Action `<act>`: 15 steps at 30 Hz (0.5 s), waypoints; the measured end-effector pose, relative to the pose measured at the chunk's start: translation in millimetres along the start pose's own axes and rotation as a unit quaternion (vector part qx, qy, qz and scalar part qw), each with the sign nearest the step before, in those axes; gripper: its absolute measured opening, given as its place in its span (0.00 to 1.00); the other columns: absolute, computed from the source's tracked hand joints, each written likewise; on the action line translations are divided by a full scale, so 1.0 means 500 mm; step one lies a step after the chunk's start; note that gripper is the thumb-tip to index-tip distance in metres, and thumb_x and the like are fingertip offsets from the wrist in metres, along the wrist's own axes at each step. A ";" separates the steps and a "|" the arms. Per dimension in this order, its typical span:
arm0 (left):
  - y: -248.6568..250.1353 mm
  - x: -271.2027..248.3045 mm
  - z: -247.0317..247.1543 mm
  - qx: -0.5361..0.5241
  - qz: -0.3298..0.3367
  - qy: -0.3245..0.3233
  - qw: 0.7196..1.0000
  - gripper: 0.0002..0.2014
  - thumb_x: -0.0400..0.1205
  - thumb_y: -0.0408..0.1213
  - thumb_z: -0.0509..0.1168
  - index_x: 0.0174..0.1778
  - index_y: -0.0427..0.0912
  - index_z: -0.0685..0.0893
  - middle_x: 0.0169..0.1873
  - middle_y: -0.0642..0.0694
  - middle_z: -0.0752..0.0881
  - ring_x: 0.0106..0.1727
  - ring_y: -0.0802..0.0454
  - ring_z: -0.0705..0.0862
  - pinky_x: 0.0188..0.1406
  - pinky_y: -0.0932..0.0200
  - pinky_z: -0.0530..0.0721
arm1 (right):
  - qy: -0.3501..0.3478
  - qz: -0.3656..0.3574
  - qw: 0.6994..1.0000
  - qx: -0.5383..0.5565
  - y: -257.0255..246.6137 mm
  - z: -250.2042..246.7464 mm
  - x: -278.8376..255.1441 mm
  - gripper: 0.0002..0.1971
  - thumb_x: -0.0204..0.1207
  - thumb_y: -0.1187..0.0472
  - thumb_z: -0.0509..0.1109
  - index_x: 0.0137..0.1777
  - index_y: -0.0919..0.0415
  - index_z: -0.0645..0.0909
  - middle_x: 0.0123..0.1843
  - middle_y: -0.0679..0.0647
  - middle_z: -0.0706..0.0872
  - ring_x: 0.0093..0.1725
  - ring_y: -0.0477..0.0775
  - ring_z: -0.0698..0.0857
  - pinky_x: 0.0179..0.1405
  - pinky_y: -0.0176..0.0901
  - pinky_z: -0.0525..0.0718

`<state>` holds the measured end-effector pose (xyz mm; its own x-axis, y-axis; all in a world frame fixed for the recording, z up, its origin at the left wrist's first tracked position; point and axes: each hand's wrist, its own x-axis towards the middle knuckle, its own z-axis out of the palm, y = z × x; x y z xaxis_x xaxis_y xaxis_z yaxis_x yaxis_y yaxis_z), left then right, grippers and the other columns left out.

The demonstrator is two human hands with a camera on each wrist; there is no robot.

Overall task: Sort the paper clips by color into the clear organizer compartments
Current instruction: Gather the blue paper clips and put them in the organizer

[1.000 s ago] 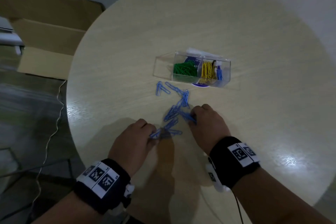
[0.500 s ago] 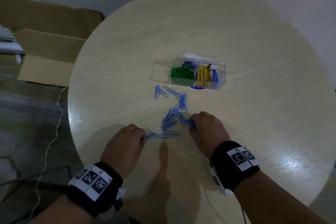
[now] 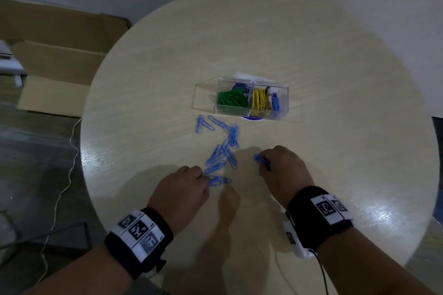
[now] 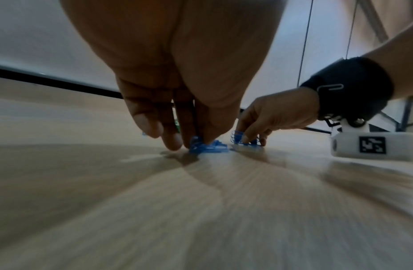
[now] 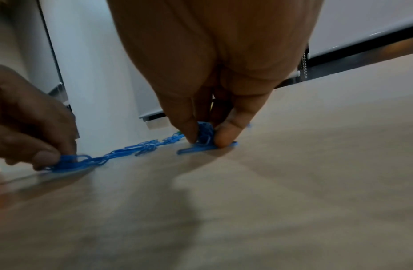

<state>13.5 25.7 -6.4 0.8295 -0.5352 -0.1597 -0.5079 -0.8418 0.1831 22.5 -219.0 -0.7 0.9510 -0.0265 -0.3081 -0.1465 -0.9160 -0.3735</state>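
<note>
Several loose blue paper clips (image 3: 223, 151) lie scattered on the round table (image 3: 335, 79) between my hands and the clear organizer (image 3: 251, 100). The organizer holds green clips (image 3: 231, 100) on the left, yellow clips (image 3: 261, 100) in the middle and a few blue clips (image 3: 275, 103) on the right. My left hand (image 3: 203, 178) pinches blue clips (image 4: 207, 146) against the tabletop at the near end of the scatter. Thumb and fingers of my right hand (image 3: 262, 163) pinch a small bunch of blue clips (image 5: 205, 135), low on the table.
An open cardboard box (image 3: 55, 74) stands on the floor left of the table. A thin cable (image 3: 64, 170) hangs past the table's left edge. A blue disc (image 3: 251, 117) shows under the organizer, and white paper (image 3: 244, 75) lies behind it.
My right hand has drawn to the right, away from the scatter, with its blue clips. My left hand has moved in to the nearest clips. The head view has tilted, so the table sits lower.
</note>
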 end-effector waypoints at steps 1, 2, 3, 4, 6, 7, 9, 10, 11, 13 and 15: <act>0.003 -0.002 0.000 0.001 0.000 -0.014 1.000 0.09 0.78 0.45 0.62 0.39 0.48 0.84 0.35 0.47 0.80 0.37 0.42 0.80 0.31 0.46 0.83 | -0.004 -0.012 1.000 -0.012 -0.001 0.002 -0.002 0.09 0.74 0.58 0.68 0.50 0.58 0.86 0.43 0.59 0.83 0.47 0.65 0.82 0.44 0.49 0.78; 0.006 -0.003 0.000 0.004 0.002 -0.026 1.000 0.09 0.78 0.47 0.61 0.41 0.48 0.84 0.37 0.48 0.80 0.38 0.43 0.80 0.31 0.47 0.83 | -0.008 -0.026 0.999 -0.034 0.000 0.003 -0.006 0.09 0.73 0.56 0.67 0.50 0.56 0.86 0.42 0.58 0.83 0.46 0.64 0.82 0.45 0.49 0.78; 0.008 -0.004 -0.001 0.009 0.006 -0.033 0.999 0.11 0.77 0.49 0.61 0.45 0.49 0.84 0.39 0.48 0.80 0.39 0.44 0.80 0.30 0.47 0.83 | -0.009 -0.041 0.997 -0.059 0.003 0.003 -0.011 0.11 0.72 0.53 0.67 0.50 0.54 0.86 0.42 0.56 0.83 0.45 0.64 0.81 0.46 0.50 0.79; 0.009 -0.003 -0.004 0.014 0.013 -0.037 0.999 0.13 0.77 0.50 0.60 0.48 0.49 0.84 0.40 0.49 0.81 0.40 0.44 0.81 0.29 0.48 0.83 | -0.011 -0.054 0.996 -0.075 0.008 0.001 -0.017 0.13 0.70 0.51 0.68 0.51 0.53 0.86 0.43 0.54 0.83 0.45 0.63 0.80 0.46 0.50 0.80; 0.009 0.001 -0.008 0.024 0.029 -0.038 0.999 0.11 0.78 0.50 0.61 0.50 0.51 0.83 0.41 0.50 0.80 0.39 0.45 0.81 0.26 0.49 0.82 | -0.019 -0.074 0.995 -0.071 0.019 -0.001 -0.030 0.18 0.65 0.50 0.71 0.55 0.52 0.86 0.46 0.53 0.84 0.45 0.61 0.80 0.46 0.50 0.82; 0.010 0.004 -0.009 0.031 0.038 -0.039 0.998 0.08 0.78 0.50 0.62 0.47 0.52 0.83 0.40 0.50 0.79 0.38 0.45 0.80 0.25 0.49 0.81 | -0.018 -0.085 0.994 -0.067 0.023 0.000 -0.034 0.18 0.64 0.51 0.73 0.55 0.52 0.86 0.46 0.53 0.84 0.44 0.60 0.80 0.45 0.49 0.83; 0.015 0.010 -0.011 0.051 0.054 -0.048 0.996 0.04 0.77 0.46 0.65 0.39 0.51 0.81 0.37 0.50 0.78 0.37 0.44 0.80 0.23 0.49 0.79 | -0.018 -0.109 0.990 -0.083 0.027 0.002 -0.040 0.14 0.63 0.56 0.75 0.49 0.52 0.87 0.43 0.53 0.84 0.40 0.59 0.81 0.40 0.47 0.85; 0.017 0.014 -0.012 0.060 0.060 -0.055 0.995 0.04 0.76 0.44 0.65 0.37 0.51 0.80 0.36 0.49 0.78 0.37 0.44 0.80 0.22 0.49 0.78 | -0.022 -0.119 0.987 -0.102 0.026 0.003 -0.041 0.10 0.63 0.57 0.75 0.46 0.51 0.87 0.40 0.52 0.83 0.37 0.59 0.82 0.36 0.46 0.85; 0.019 0.018 -0.012 0.062 0.063 -0.063 0.994 0.04 0.75 0.44 0.64 0.35 0.50 0.80 0.35 0.49 0.78 0.36 0.44 0.80 0.22 0.50 0.77 | -0.029 -0.123 0.985 -0.117 0.025 0.005 -0.042 0.08 0.63 0.58 0.75 0.43 0.51 0.86 0.37 0.52 0.83 0.36 0.58 0.82 0.33 0.46 0.84; 0.020 0.027 -0.012 0.054 0.048 -0.080 0.994 0.04 0.73 0.43 0.63 0.33 0.49 0.79 0.35 0.49 0.79 0.35 0.45 0.81 0.21 0.51 0.78 | -0.049 -0.107 0.983 -0.143 0.018 0.001 -0.039 0.06 0.61 0.58 0.76 0.38 0.50 0.84 0.34 0.50 0.81 0.34 0.56 0.82 0.30 0.43 0.82; 0.019 0.038 -0.017 0.013 0.019 -0.103 0.994 0.05 0.71 0.44 0.68 0.35 0.50 0.79 0.35 0.49 0.81 0.36 0.45 0.83 0.25 0.51 0.81 | -0.038 -0.100 0.984 -0.145 0.013 -0.006 -0.034 0.06 0.57 0.56 0.77 0.34 0.50 0.83 0.32 0.49 0.81 0.33 0.54 0.82 0.29 0.40 0.79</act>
<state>26.4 8.0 0.4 0.7459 -0.5672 -0.3492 -0.5456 -0.8210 0.1681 6.1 -225.5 4.6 0.9284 0.1865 -0.3213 0.1365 -0.9756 -0.1719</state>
